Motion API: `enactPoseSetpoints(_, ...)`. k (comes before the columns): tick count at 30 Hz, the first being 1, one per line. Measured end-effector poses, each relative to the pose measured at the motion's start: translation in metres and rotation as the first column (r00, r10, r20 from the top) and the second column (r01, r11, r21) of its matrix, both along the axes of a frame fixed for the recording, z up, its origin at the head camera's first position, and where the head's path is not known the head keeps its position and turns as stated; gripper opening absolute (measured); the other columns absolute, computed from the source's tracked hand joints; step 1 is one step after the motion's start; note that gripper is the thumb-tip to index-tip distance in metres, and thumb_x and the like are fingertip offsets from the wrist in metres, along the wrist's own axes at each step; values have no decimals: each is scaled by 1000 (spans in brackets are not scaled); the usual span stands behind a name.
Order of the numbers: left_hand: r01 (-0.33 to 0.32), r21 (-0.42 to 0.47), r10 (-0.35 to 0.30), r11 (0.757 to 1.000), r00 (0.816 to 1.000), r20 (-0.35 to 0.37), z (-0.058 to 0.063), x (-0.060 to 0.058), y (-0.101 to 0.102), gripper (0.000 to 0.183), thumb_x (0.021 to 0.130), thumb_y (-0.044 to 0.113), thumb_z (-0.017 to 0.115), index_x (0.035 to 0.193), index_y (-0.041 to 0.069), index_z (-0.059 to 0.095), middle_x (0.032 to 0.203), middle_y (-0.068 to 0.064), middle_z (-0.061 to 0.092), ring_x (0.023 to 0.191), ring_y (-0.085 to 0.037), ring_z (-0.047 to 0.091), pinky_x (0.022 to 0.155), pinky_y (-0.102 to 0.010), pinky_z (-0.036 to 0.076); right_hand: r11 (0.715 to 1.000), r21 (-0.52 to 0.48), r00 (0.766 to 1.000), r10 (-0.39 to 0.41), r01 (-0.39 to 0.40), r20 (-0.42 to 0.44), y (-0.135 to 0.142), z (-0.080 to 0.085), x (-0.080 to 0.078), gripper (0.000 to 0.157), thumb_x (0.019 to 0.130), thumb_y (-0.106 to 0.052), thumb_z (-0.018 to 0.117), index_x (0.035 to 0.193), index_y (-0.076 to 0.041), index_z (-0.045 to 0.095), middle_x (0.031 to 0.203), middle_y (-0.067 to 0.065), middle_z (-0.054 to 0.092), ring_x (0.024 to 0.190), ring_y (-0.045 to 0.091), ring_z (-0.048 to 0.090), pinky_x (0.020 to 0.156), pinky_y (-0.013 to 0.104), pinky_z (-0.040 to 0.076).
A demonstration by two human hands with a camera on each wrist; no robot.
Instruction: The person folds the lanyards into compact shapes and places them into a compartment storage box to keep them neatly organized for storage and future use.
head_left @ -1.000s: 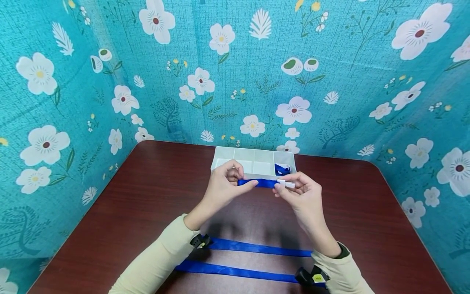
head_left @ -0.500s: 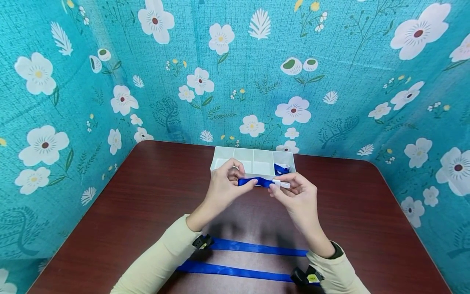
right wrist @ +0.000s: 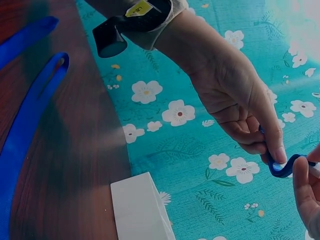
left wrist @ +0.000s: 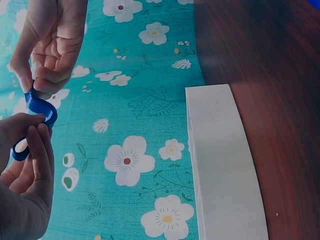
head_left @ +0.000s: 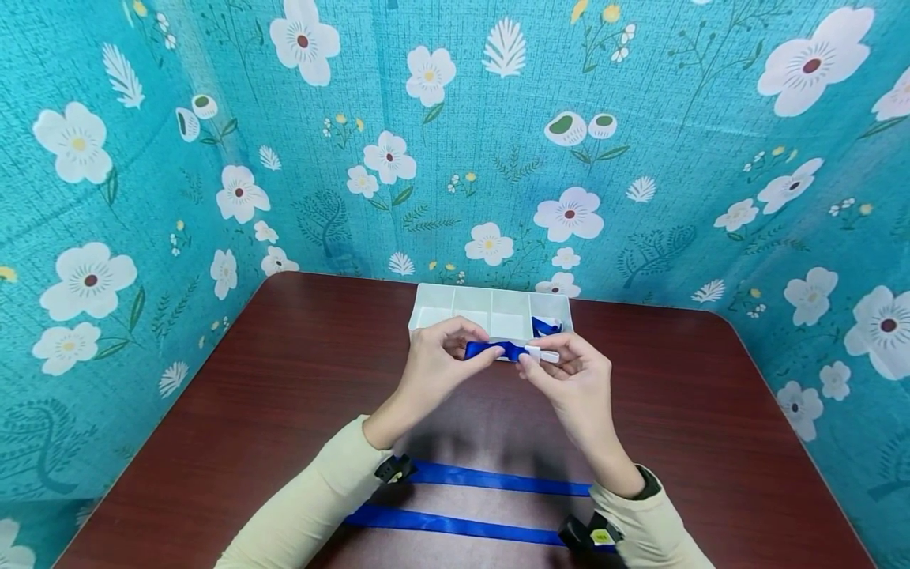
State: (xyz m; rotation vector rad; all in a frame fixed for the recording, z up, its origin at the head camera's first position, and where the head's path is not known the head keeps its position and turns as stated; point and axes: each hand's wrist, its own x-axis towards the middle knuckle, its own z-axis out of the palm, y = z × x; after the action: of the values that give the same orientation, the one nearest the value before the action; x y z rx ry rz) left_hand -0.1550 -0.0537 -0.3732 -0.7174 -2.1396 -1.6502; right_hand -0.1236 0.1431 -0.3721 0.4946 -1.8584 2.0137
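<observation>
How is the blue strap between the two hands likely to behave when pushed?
The blue strap is probably floppy, since it bends in an S between the left hand and right hand. It is likely light, being thin and narrow. Its sheen suggests it may slip a little.

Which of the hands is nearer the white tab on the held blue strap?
Right. The right hand pinches the strap at the white tab; the left hand grips its blue part, farther left.
</observation>
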Motion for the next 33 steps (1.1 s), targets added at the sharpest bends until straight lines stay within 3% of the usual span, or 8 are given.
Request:
enactPoseSetpoints(4, 11, 11, -11, 1000, 1000, -7, 0, 1, 1, 20, 82, 17, 84, 99, 9, 75, 89, 1, 75, 74, -8, 70, 70, -28, 59, 1000, 14, 1000, -12, 12, 0, -1, 1, 0, 23, 82, 16, 72, 104, 12, 64, 92, 24, 70, 73, 26, 74, 70, 35, 59)
enactPoseSetpoints(8, 11, 28, -12, 1000, 999, 35, 2, 1, 3, 22, 82, 13, 84, 102, 8, 76, 90, -3, 76, 77, -10, 72, 72, -27, 59, 1000, 17, 1000, -26, 26, 0, -1, 1, 0, 24, 82, 14, 73, 104, 12, 64, 94, 24, 70, 74, 24, 74, 70, 35, 59)
enactPoseSetpoints(17, 56, 60, -62, 997, 993, 96, 6, 5, 8, 27, 84, 0, 78, 109, -7, 72, 96, -18, 74, 84, -28, 74, 78, -41, 59, 999, -19, 999, -32, 31, -21, -4, 2, -2, 23, 81, 15, 73, 103, 11, 65, 93, 23, 70, 73, 28, 74, 70, 35, 59)
enactPoseSetpoints(25, 118, 86, -125, 989, 989, 77, 6, 8, 6, 24, 92, 10, 73, 115, 3, 74, 103, -9, 75, 88, -17, 73, 78, -35, 59, 997, -62, 999, -36, 34, -32, -5, 4, -2, 23, 81, 17, 73, 102, 13, 65, 93, 24, 70, 74, 26, 74, 69, 36, 59)
enactPoseSetpoints(33, 122, 6, -122, 993, 990, 73, 8, 12, 6, 29, 98, 16, 66, 125, 8, 70, 113, -3, 73, 94, -7, 71, 77, -34, 59, 996, -83, 997, -40, 34, -68, -8, 4, -2, 24, 79, 19, 72, 101, 15, 64, 95, 22, 70, 78, 22, 74, 70, 36, 59)
